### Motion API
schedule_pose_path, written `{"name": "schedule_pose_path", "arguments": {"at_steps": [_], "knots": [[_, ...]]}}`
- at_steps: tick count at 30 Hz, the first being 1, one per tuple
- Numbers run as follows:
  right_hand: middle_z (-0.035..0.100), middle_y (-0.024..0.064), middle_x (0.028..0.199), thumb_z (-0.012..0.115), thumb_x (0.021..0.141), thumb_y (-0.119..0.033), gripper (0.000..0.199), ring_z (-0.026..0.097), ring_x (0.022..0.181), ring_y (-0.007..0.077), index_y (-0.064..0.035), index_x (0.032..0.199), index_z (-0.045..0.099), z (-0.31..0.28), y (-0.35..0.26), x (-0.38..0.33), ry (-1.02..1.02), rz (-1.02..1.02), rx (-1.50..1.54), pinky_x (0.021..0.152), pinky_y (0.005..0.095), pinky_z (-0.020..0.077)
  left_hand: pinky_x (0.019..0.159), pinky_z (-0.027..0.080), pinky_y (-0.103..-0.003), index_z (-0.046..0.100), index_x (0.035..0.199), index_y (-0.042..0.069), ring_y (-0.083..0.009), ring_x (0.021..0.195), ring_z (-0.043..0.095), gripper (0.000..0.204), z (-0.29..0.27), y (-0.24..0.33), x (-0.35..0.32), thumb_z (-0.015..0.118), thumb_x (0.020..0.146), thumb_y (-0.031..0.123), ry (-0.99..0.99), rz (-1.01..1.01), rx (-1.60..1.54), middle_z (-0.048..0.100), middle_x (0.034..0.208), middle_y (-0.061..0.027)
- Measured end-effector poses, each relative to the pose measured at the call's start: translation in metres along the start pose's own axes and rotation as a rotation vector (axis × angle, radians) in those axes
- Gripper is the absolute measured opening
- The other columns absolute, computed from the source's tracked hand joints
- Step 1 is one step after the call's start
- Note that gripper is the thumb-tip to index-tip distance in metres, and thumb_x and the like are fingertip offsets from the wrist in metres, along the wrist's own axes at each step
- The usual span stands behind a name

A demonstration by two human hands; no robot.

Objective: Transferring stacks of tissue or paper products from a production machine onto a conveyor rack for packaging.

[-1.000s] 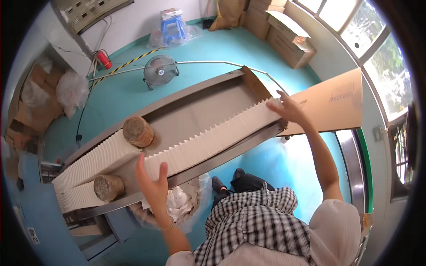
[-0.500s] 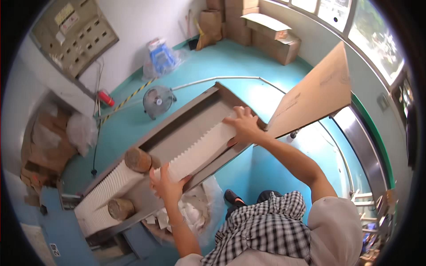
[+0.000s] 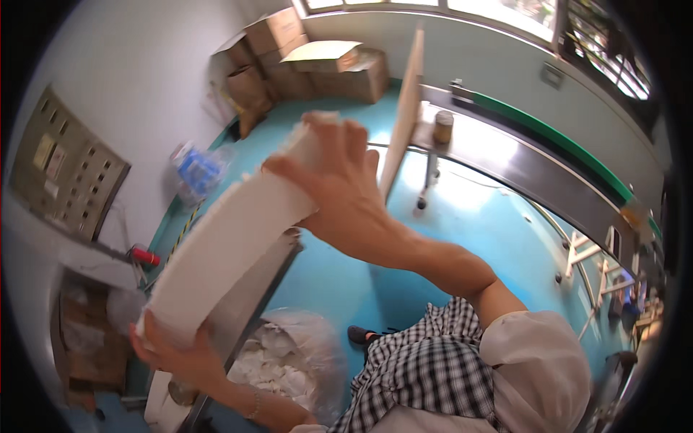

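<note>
A long white stack of folded paper sheets [image 3: 224, 245] is lifted off the metal bench and tilted, its far end higher. My left hand [image 3: 177, 353] grips the near, lower end from below. My right hand [image 3: 339, 187] clamps the far, upper end, fingers spread over the top. The stack hides most of the grey metal bench [image 3: 271, 278] beneath it. A brown cardboard roll core [image 3: 180, 393] shows at the bench's near end, under my left wrist.
A clear bag of white paper scraps [image 3: 289, 361] stands on the blue floor beside my legs. A cardboard sheet [image 3: 404, 108] leans upright ahead. Cardboard boxes [image 3: 317, 68] are piled against the far wall. A conveyor [image 3: 534, 173] runs along the right, below the windows.
Both hands have raised the white stack off the bench and swung it up toward the camera; the view has turned toward the far wall and conveyor.
</note>
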State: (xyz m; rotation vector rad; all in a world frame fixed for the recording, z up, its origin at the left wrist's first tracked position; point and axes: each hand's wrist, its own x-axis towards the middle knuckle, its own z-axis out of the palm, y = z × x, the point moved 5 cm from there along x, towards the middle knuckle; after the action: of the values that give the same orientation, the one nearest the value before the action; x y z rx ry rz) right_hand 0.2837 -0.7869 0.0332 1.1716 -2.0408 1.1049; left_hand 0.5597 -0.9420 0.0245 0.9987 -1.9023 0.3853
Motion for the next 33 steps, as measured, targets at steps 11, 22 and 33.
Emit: {"name": "schedule_pose_path", "arguments": {"at_steps": [11,22,33], "knots": [[0.037,0.018,0.14,0.092,0.055,-0.018,0.073,0.034,0.129,0.042,-0.0242,0.122,0.063,-0.243,0.126,-0.122,0.412,0.404,-0.802,0.104,0.0521,0.0347,0.108,0.031,-0.051,0.06,0.129,0.019,-0.0368,0.135,0.033,0.08,0.079,0.314,0.004,0.092,0.058,0.038,-0.052,0.542,-0.889,0.04,0.141,-0.0124],[0.033,0.0125,0.139,0.094,0.054,-0.026,0.073,0.033,0.125,0.0399,-0.0249,0.121,0.065,-0.282,0.312,-0.266,0.245,0.961,-1.019,0.095,0.0541,0.0438,0.096,0.03,-0.062,0.063,0.118,0.029,-0.0434,0.129,0.025,0.076,0.183,0.542,-0.154,0.095,0.049,0.035,-0.565,0.65,-1.071,0.031,0.144,-0.0111],[0.04,0.0168,0.145,0.087,0.057,-0.057,0.081,0.043,0.128,0.0418,-0.0254,0.127,0.062,-0.259,0.521,-0.265,-0.643,1.469,-0.566,0.096,0.0528,0.0461,0.105,0.037,-0.059,0.049,0.143,0.03,-0.0508,0.133,0.037,0.108,0.385,0.654,-0.207,0.089,0.049,0.063,-1.439,0.924,-0.633,0.042,0.143,-0.0223]]}}
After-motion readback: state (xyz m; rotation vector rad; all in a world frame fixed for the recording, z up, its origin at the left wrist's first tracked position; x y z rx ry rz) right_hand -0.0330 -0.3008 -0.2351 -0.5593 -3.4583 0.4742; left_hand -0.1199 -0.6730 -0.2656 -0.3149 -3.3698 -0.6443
